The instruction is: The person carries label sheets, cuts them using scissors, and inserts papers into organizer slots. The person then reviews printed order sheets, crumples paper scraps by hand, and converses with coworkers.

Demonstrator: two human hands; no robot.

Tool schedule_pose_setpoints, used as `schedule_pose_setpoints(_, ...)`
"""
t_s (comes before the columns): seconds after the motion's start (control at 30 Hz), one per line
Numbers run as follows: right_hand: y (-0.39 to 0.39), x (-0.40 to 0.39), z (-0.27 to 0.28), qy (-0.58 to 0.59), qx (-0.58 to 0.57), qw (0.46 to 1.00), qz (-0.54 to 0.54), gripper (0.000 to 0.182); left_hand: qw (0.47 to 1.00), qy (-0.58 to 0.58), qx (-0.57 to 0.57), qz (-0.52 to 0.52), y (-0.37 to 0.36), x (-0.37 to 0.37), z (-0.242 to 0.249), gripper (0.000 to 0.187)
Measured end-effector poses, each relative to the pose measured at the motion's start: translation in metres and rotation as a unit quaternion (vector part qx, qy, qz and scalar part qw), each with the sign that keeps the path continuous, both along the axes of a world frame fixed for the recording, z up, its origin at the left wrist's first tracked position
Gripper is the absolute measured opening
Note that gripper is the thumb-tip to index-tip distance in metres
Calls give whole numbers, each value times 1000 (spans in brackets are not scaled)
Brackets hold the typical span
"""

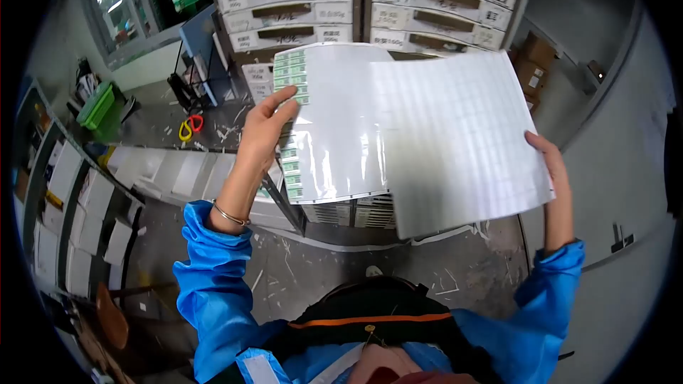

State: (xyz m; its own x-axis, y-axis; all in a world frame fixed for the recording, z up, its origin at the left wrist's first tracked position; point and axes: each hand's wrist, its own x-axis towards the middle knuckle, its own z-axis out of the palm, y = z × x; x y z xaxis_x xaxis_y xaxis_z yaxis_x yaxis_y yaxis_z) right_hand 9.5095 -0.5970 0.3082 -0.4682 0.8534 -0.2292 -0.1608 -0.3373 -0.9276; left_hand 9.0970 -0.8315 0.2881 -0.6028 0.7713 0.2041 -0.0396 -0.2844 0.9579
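Note:
My left hand (269,126) is closed on the left edge of a glossy sticker sheet (338,121), thumb and forefinger lying over its face. A column of small green labels (291,163) runs down that edge; the rest of the sheet's visible face is bare and shiny. My right hand (551,160) grips the right edge of a white paper sheet (462,142), with most of the fingers hidden behind it. Faint grid lines show on this paper. It overlaps the right part of the sticker sheet, and its lower edge is bent and blurred.
Labelled drawers (284,11) stand in stacks ahead. To the left, a dark counter (224,117) carries red and yellow scissors (191,126) and a green basket (96,107). Shelves (71,199) line the far left; paper scraps litter the floor (284,263). Cartons (533,71) sit at the right.

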Motion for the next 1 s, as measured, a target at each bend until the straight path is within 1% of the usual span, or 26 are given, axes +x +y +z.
schedule_pose_setpoints(0.03, -3, 1, 10, -55, 12, 998, 12, 33, 999, 37, 0, 33, -9, -8, -8, 33)
schedule_pose_setpoints(0.07, 0, 0, 12, -87, 21, 996, 31, 34, 998, 31, -4, 55, -19, -12, -8, 34)
schedule_pose_setpoints(0.1, 4, -1, 12, -116, 30, 992, 49, 35, 995, 64, 8, 76, -26, -21, -15, 35)
schedule_pose_setpoints(0.13, 6, -5, 10, -142, 38, 987, 67, 35, 995, 59, 22, 83, -35, -26, -17, 35)
schedule_pose_setpoints(0.17, 6, -13, 11, -143, 31, 986, 81, 36, 994, 56, 35, 90, -45, -29, -17, 35)
schedule_pose_setpoints(0.2, 5, -21, 15, -144, 25, 985, 95, 37, 990, 77, 20, 115, -56, -30, -13, 36)
schedule_pose_setpoints(0.3, 23, -47, 23, -171, 10, 976, 136, 42, 971, 133, 35, 196, -84, -40, -3, 40)
schedule_pose_setpoints(0.33, 33, -52, 24, -182, 5, 972, 146, 44, 960, 167, 41, 221, -97, -52, -8, 41)
schedule_pose_setpoints(0.37, 46, -53, 22, -214, 32, 965, 149, 44, 950, 175, 28, 257, -111, -56, -9, 39)
schedule_pose_setpoints(0.43, 76, -50, 6, -277, 89, 945, 147, 44, 936, 127, 10, 327, -143, -49, -11, 36)
schedule_pose_setpoints(0.47, 92, -54, -2, -332, 166, 918, 139, 43, 930, 135, 37, 339, -156, -53, -19, 35)
schedule_pose_setpoints(0.53, 123, -64, -14, -440, 301, 837, 122, 43, 921, 141, 68, 358, -173, -61, -27, 31)
schedule_pose_setpoints(0.57, 111, -82, -4, -416, 266, 865, 90, 44, 921, 135, 65, 359, -174, -63, -24, 31)
schedule_pose_setpoints(0.6, 154, -81, -24, -379, 256, 887, 71, 46, 919, 128, 59, 368, -173, -61, -19, 30)
schedule_pose_setpoints(0.63, 155, -83, -17, -359, 197, 909, 80, 46, 916, 126, 58, 376, -173, -59, -19, 29)
schedule_pose_setpoints(0.7, 157, -84, 5, -457, 269, 843, 93, 48, 916, 132, 33, 378, -177, -56, -18, 27)
schedule_pose_setpoints(0.73, 142, -83, 22, -445, 266, 853, 63, 43, 915, 133, 22, 381, -179, -55, -20, 27)
schedule_pose_setpoints(0.77, 116, -83, 40, -432, 264, 862, 33, 37, 911, 164, 3, 379, -184, -59, -23, 24)
schedule_pose_setpoints(0.8, 99, -86, 46, -416, 260, 871, 5, 32, 912, 160, 10, 377, -182, -56, -21, 23)
schedule_pose_setpoints(0.9, 81, -90, 38, -354, 255, 896, -87, 27, 916, 154, 20, 371, -181, -53, -22, 21)
schedule_pose_setpoints(0.97, 78, -94, 17, -256, 165, 944, -123, 18, 918, 161, 19, 363, -184, -44, -31, 19)
schedule_pose_setpoints(1.0, 112, -83, 1, -242, 137, 956, -92, 55, 918, 167, 14, 359, -184, -41, -28, 19)
